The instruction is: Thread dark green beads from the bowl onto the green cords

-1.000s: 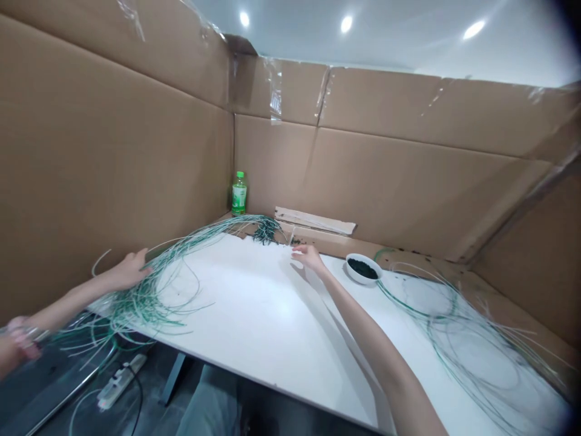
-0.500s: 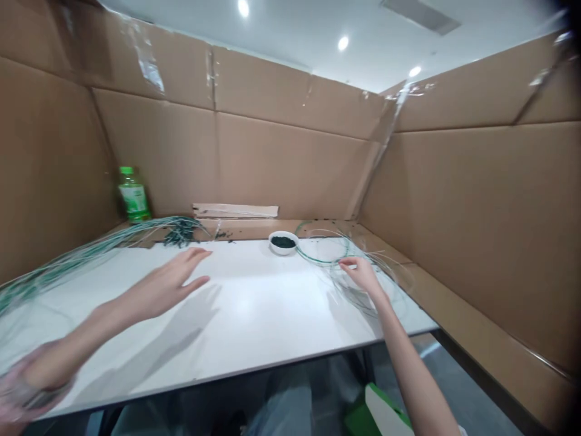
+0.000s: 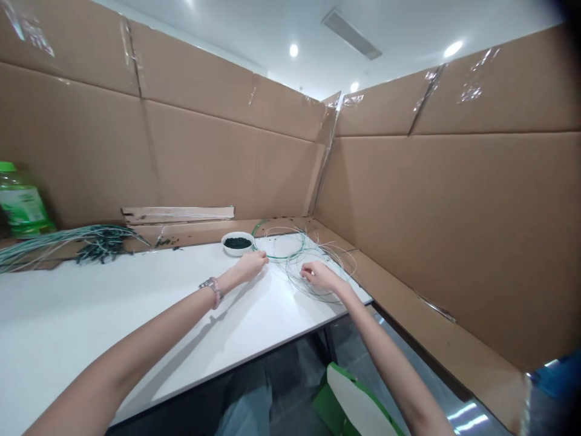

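My left hand [image 3: 255, 265] is over the white table [image 3: 190, 303], just in front of a white bowl [image 3: 230, 249] of small dark pieces. Its fingers are closed near the green part of the wire loops; what they hold is too small to make out. Thin pale and green wire coils [image 3: 297, 284] lie at the table's right end. Over these coils is my right hand [image 3: 318, 274], its fingers bent together in a pinch, with anything between them too fine to see.
Long pale-green wires with a dark tangled end [image 3: 102, 242] lie at the back left, by a green bottle [image 3: 25, 209]. Cardboard walls [image 3: 204, 151] enclose the back and right. A green and white object [image 3: 354, 399] is below the table edge.
The view has turned right. My left hand has moved right, from the left part of the table to the coils, and its fingers have closed. My right hand remains at the coils.
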A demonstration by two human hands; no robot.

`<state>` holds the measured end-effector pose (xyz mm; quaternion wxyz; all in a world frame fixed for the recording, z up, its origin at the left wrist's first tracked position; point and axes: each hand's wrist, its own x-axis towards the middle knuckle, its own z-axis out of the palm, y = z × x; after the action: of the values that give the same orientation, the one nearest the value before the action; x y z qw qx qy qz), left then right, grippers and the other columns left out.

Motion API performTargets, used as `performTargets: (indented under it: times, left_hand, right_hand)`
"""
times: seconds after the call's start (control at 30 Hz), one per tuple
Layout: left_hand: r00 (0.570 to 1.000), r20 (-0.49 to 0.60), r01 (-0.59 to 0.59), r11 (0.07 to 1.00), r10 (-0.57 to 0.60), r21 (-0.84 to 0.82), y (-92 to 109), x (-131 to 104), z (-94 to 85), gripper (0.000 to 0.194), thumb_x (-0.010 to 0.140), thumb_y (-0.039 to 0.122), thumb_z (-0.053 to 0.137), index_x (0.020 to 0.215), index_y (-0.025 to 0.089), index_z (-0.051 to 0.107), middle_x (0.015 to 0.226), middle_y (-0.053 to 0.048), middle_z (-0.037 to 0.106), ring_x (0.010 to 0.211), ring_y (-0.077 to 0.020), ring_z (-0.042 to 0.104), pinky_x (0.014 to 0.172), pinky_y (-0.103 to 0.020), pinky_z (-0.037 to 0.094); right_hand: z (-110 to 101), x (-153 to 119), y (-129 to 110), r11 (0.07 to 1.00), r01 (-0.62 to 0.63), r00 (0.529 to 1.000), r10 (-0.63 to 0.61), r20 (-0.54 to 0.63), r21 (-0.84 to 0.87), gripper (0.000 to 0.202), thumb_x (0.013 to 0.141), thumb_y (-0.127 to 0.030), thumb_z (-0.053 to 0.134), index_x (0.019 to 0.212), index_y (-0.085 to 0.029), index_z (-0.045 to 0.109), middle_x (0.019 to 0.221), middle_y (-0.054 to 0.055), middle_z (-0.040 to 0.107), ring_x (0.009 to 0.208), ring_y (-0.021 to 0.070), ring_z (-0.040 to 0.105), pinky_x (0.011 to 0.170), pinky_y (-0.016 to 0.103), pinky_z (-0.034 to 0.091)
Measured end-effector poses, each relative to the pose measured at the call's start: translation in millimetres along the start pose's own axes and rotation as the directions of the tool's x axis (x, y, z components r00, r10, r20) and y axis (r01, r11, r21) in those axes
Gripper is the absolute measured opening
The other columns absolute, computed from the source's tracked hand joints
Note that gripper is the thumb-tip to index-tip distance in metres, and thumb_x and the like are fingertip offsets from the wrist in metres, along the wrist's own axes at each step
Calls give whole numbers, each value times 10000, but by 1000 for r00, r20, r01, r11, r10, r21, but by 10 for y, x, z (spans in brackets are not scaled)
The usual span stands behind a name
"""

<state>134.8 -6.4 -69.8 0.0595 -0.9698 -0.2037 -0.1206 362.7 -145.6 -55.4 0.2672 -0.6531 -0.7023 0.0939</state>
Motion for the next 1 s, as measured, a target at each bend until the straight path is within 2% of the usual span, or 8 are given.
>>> performTargets:
  times: [0.1, 0.27, 0.43, 0.6, 0.67, 0.8, 0.9, 1.0]
  left_hand:
    - [1000, -8, 20, 996, -19, 92, -95, 154, 113, 248, 799, 11, 417, 912, 100, 619, 973, -155, 613, 914, -228, 574, 745, -320, 441]
    - [1000, 5, 27, 982, -28, 187, -259, 319, 233, 181, 799, 27, 475, 858, 95, 633, 955, -167, 623, 963, -240, 560, 792, -334, 413]
    - [998, 39, -66, 973, 59, 221, -299, 386, 259, 175, 792, 29, 481, 798, 92, 645, 884, -161, 645, 909, -245, 593, 771, -341, 421]
    - [980, 48, -201, 955, 195, 218, -412, 419, 300, 265, 803, 9, 400, 787, 97, 650, 877, -163, 661, 906, -279, 605, 756, -370, 430]
    - [972, 41, -235, 946, 232, 223, -466, 438, 295, 286, 791, -1, 380, 779, 109, 643, 881, -163, 659, 899, -281, 603, 755, -370, 429]
    - [970, -41, -235, 967, 239, 95, -462, 511, 53, 218, 761, 41, 410, 746, 146, 601, 844, -139, 640, 797, -251, 593, 704, -331, 419]
    - [978, -166, -162, 956, 123, -245, -383, 684, -302, 163, 800, 178, 434, 682, 170, 546, 678, -67, 590, 621, -187, 538, 622, -281, 382]
    - [979, -199, -116, 935, 51, -334, -319, 966, -655, 203, 834, 278, 402, 719, 178, 535, 612, -13, 555, 510, -135, 465, 529, -245, 335]
  right_hand:
    - [-9, 100, 96, 994, -95, 990, 99, -100, 51, 208, 873, -317, 535, 853, -122, 602, 793, 10, 616, 710, 120, 588, 685, 300, 492]
    - [-207, 325, 257, 941, -283, 918, 321, -231, 185, 290, 886, -333, 519, 1099, -139, 550, 1066, 66, 589, 897, 169, 598, 758, 357, 518]
    - [-513, 419, 202, 867, -417, 878, 462, -127, 273, 312, 879, -317, 533, 1141, -147, 535, 1127, 79, 570, 935, 178, 592, 774, 368, 517]
    - [-739, 482, 30, 795, -519, 845, 532, 51, 313, 225, 873, -296, 549, 1014, -122, 578, 940, 38, 612, 762, 122, 605, 651, 283, 527]
    - [-845, 566, -43, 776, -534, 835, 547, 63, 336, 187, 862, -278, 568, 949, -114, 588, 846, 15, 608, 664, 90, 582, 573, 233, 508]
    - [-1179, 837, -232, 777, -476, 843, 537, -37, 411, 212, 884, -294, 533, 998, -120, 575, 895, 28, 608, 705, 101, 593, 602, 250, 518]
    - [-1423, 1082, -402, 787, -397, 844, 515, -149, 473, 282, 891, -316, 515, 1109, -138, 539, 1044, 63, 591, 848, 148, 604, 711, 324, 529]
    - [-1458, 1268, -577, 783, -345, 866, 478, -146, 517, 297, 892, -319, 513, 1129, -141, 531, 1070, 69, 586, 881, 160, 602, 741, 344, 525]
